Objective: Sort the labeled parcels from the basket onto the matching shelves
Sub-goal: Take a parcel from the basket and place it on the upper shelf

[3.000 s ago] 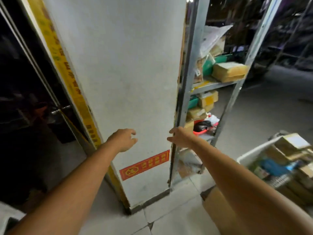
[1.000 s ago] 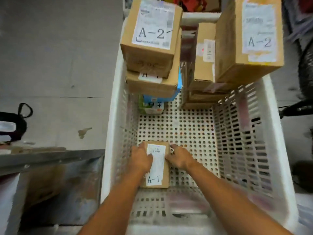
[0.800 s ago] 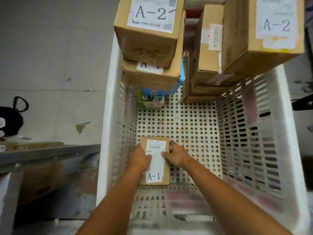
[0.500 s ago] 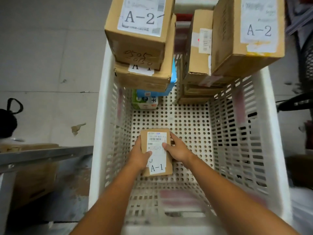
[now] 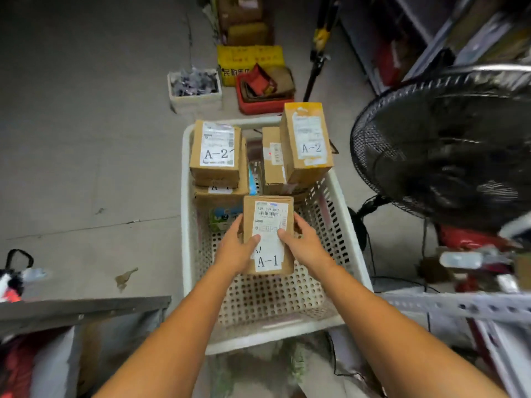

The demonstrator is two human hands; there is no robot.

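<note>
Left hand [image 5: 234, 249] and right hand [image 5: 305, 245] clamp long sides of A-1 parcel [image 5: 268, 234], thumbs on label, parcel held above middle of white basket [image 5: 198, 285]. Small stiff cardboard box; judged light, rigid, dry faces give good grip; side hold suits it. Basket near end bare, perforated floor showing. Far end: stacked cartons, two marked A-2 [image 5: 215, 152], [image 5: 309, 145], smaller packets beneath.

The small brown matt cardboard parcel [image 5: 268, 235] carries a white paper label; the white perforated plastic basket [image 5: 339, 214] sits on rough grey concrete floor [image 5: 86, 139].
</note>
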